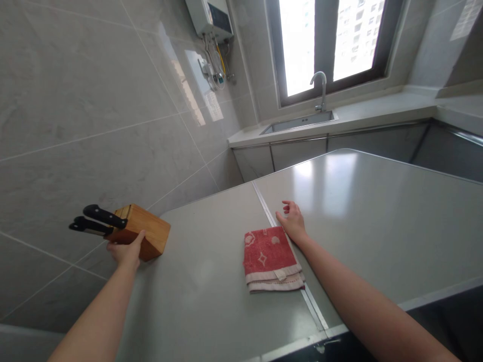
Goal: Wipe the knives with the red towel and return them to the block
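My left hand (128,250) grips a wooden knife block (151,230) at the left end of the table, its thumb lying along the side. Several black-handled knives (104,216) stick out of the block toward the left; their blades are mostly hidden inside it. On the table beside my right hand (293,219) lies a folded red towel (268,251) with pale patterns and a whitish border. That hand rests just past the towel's upper right corner, fingers loosely curled and apart, with nothing in it.
The pale table (204,251) has a metal seam strip (264,203) across it. A grey tiled wall (94,100) borders its left side. Beyond stand a counter with a sink (298,122) and tap (321,90), a window (324,45), and a water heater (211,17) with hoses.
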Available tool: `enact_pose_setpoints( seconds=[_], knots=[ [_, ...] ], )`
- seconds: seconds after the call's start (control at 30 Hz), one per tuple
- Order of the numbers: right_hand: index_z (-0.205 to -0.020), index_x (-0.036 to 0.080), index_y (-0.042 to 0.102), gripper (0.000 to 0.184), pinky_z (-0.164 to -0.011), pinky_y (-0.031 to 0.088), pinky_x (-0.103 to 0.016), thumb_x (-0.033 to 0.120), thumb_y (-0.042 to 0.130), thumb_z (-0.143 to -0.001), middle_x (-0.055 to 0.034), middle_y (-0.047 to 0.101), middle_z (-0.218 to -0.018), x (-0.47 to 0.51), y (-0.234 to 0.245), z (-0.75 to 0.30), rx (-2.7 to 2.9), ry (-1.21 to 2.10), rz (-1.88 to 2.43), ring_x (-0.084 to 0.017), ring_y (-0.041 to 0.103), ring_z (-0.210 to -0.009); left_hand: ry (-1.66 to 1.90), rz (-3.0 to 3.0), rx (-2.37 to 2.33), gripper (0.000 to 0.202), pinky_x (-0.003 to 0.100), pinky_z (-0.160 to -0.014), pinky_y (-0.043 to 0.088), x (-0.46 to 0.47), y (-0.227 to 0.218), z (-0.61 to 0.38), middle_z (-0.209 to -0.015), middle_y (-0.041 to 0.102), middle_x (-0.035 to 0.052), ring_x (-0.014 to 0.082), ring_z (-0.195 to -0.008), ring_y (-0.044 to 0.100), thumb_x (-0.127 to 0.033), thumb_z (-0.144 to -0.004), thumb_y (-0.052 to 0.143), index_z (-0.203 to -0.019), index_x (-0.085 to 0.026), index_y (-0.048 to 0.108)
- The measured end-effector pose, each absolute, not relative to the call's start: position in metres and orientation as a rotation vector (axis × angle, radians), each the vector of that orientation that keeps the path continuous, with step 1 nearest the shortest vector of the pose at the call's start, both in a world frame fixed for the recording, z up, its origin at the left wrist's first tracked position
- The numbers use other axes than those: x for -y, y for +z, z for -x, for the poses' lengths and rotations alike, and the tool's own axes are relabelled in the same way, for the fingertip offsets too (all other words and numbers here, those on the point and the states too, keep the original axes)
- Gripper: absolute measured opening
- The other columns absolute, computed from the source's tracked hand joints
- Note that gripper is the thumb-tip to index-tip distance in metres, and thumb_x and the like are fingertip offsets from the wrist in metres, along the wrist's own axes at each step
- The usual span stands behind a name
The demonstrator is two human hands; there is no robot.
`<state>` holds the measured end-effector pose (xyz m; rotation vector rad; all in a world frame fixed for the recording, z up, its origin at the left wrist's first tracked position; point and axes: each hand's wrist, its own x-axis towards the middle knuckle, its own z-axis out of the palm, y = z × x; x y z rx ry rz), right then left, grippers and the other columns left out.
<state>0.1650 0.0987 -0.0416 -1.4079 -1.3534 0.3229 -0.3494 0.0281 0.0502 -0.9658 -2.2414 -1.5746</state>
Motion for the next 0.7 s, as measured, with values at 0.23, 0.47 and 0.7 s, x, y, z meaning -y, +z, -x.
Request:
enact_pose_setpoints(
  seconds=[0.23, 0.47, 0.7],
  knots=[
    [-0.104, 0.018, 0.049, 0.038, -0.071, 0.043, -0.035, 0.031, 0.054, -0.069, -0.0048, 0.055, -0.085, -0.098, -0.040, -0.164, 1.343, 0.324, 1.414, -0.018, 0.054, -0.073, -1.436, 0.519, 2.185, 0.080, 0.052, -0.087, 0.037, -0.024, 0.025, 0.272, -0.122, 0.034, 0.0194, 0.0387, -0.112, 0.037, -0.056, -0.055, 0.068, -0.115, -0.017, 0.033],
    [-0.104, 0.017, 0.049, 0.037, -0.071, 0.044, -0.034, 0.031, 0.053, -0.070, -0.0058, 0.054, -0.086, -0.098, -0.040, -0.165, 1.341, 0.321, 1.398, -0.018, 0.054, -0.073, -0.759, 2.002, 2.186, 0.033, 0.036, -0.081, 0.037, -0.025, 0.019, 0.125, -0.083, 0.059, 0.0095, 0.0241, -0.087, 0.054, -0.050, -0.077, 0.047, -0.068, -0.021, 0.059],
    [-0.107, 0.017, 0.047, 0.040, -0.071, 0.044, -0.033, 0.030, 0.054, -0.070, -0.0059, 0.054, -0.087, -0.098, -0.040, -0.165, 1.335, 0.339, 1.393, -0.018, 0.054, -0.073, -0.289, 2.272, 2.341, 0.041, 0.027, -0.061, 0.034, -0.012, 0.018, 0.042, -0.063, 0.062, 0.0045, 0.0168, -0.061, 0.054, -0.056, -0.072, 0.048, -0.063, -0.017, 0.059]
  ],
)
